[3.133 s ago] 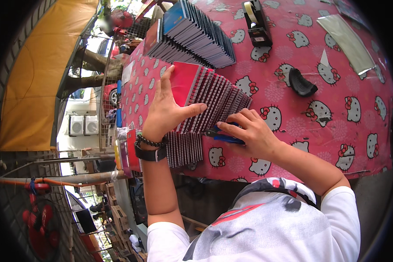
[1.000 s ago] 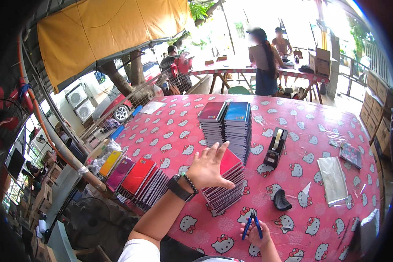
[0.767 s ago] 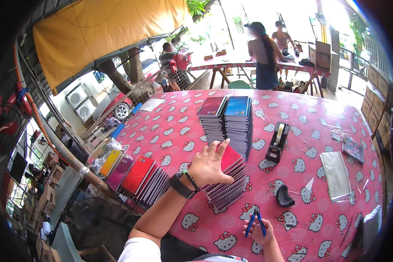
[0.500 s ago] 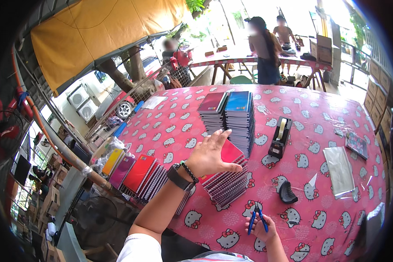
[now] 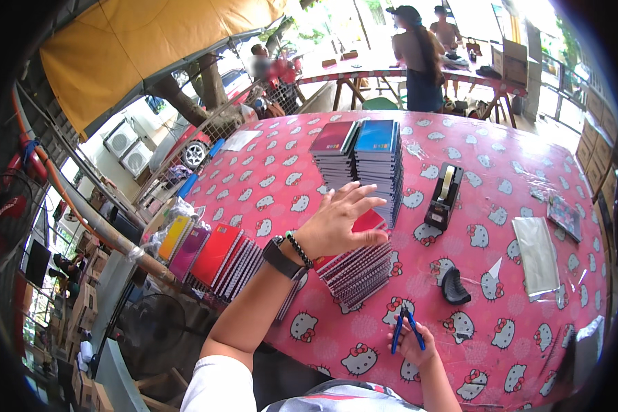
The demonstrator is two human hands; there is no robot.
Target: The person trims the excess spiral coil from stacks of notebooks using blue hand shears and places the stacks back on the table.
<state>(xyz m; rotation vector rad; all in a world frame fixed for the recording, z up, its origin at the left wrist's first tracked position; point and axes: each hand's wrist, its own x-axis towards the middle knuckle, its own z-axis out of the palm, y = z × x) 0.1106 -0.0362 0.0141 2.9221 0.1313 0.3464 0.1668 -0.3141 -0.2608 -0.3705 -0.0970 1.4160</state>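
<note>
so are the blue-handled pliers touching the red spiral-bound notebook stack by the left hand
Apart: the head view shows pink patterned tablecloth between the blue-handled pliers and the red spiral-bound notebook stack.

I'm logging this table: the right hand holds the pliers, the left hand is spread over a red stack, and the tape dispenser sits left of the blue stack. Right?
Not quite: the tape dispenser sits right of the blue stack, as the head view shows. The right hand holds the pliers, and the left hand is spread over a red stack.
</note>
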